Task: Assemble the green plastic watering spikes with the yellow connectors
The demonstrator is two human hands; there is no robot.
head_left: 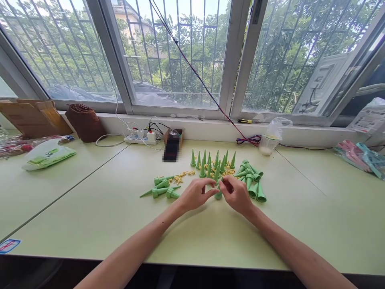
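A green plastic watering spike (218,196) stands between my hands at the front of a group, its upper part mostly hidden by my fingers. My left hand (198,194) curves in from the left, thumb and forefinger tips against its side. My right hand (236,193) is closed in a pinch at its upper end; anything smaller in there is hidden. Just behind stand several upright green spikes (209,169), points up, with small yellow valve-like pieces (230,172) scattered among them. More spikes (253,189) lie piled to the right, and several capped ones (162,184) lie on the left.
The pale green table (99,216) runs up to the window sill. At the back are a power strip (141,139), a small box (180,138), a plastic cup (267,145) and coiled wires (249,139). Bags (49,154) and a cardboard box (33,118) sit left.
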